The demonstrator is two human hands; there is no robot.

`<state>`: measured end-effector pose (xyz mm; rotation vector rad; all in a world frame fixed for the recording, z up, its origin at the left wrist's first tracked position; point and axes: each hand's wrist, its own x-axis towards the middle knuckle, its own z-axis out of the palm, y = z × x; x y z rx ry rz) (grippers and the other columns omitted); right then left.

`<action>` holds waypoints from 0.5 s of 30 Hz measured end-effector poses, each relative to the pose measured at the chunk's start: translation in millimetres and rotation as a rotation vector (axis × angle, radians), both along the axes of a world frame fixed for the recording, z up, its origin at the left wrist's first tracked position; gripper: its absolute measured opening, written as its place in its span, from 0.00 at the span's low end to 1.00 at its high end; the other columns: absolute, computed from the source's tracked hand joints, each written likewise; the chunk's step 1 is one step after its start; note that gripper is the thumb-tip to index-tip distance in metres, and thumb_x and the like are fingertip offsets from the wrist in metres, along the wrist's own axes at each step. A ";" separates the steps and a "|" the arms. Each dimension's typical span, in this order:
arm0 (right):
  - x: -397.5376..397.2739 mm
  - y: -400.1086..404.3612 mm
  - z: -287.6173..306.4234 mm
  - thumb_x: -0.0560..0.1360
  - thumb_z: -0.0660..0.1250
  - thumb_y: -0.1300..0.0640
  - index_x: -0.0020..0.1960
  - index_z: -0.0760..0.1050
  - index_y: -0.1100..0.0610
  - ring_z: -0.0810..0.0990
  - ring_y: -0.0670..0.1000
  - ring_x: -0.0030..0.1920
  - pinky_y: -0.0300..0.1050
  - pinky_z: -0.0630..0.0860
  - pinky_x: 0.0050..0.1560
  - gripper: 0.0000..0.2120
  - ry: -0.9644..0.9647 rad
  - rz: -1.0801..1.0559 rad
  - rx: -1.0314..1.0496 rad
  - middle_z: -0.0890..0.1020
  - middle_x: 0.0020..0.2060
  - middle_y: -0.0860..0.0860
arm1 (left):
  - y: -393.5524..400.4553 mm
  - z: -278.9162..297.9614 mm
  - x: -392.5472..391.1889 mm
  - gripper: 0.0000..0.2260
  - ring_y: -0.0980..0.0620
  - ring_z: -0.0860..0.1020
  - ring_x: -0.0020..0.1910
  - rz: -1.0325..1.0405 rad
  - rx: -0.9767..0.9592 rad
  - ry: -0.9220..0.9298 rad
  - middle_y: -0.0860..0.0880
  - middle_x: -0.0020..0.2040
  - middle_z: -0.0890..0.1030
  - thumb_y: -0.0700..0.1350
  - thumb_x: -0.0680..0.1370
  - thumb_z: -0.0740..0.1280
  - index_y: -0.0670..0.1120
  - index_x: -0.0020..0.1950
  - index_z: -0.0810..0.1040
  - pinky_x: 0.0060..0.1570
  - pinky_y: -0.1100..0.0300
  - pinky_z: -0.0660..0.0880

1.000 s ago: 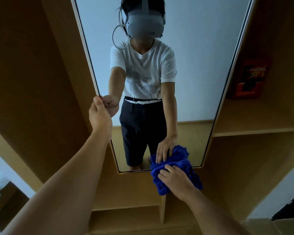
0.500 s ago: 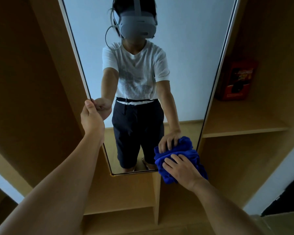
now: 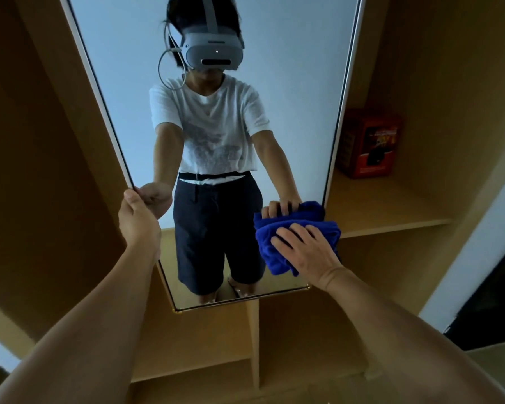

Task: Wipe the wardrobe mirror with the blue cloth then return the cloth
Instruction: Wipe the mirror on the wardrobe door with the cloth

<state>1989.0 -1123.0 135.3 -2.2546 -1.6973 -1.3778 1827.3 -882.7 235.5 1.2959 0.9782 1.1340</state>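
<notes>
the right hand (image 3: 306, 252) pressed the bunched blue cloth (image 3: 277, 243) flat-fingered against the lower right part of the wardrobe mirror (image 3: 289, 83), near its right edge. the left hand (image 3: 137, 220) gripped the mirror's left edge, thumb curled over the frame.

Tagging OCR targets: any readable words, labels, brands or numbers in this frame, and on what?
None can be read.
Red box on the wardrobe shelf: printed lines on its front, too blurred to read.
White T-shirt in the mirror: faint grey graphic, no legible words.
Headset in the reflection: no visible brand mark.
</notes>
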 end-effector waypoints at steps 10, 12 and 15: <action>-7.0 4.7 -8.4 0.64 0.68 0.58 0.62 0.67 0.55 0.68 0.56 0.58 0.56 0.75 0.54 0.27 0.250 -0.184 0.298 0.68 0.60 0.52 | 1.8 -2.0 -2.0 0.21 0.49 0.72 0.64 0.003 0.025 0.017 0.48 0.64 0.75 0.55 0.83 0.47 0.48 0.67 0.71 0.57 0.60 0.66; -6.6 0.8 -18.3 0.63 0.71 0.60 0.63 0.66 0.55 0.68 0.57 0.59 0.57 0.75 0.55 0.30 0.308 -0.200 0.281 0.68 0.60 0.53 | 3.7 -3.6 -1.7 0.21 0.50 0.73 0.62 0.003 0.035 0.015 0.48 0.62 0.76 0.55 0.83 0.47 0.48 0.65 0.72 0.57 0.59 0.67; -4.9 -6.6 -30.8 0.61 0.74 0.61 0.64 0.65 0.56 0.68 0.58 0.61 0.58 0.75 0.57 0.34 0.380 -0.202 0.209 0.68 0.61 0.53 | 6.2 -5.7 -0.6 0.21 0.53 0.74 0.59 0.002 0.044 0.010 0.49 0.60 0.77 0.55 0.83 0.47 0.47 0.64 0.73 0.56 0.59 0.68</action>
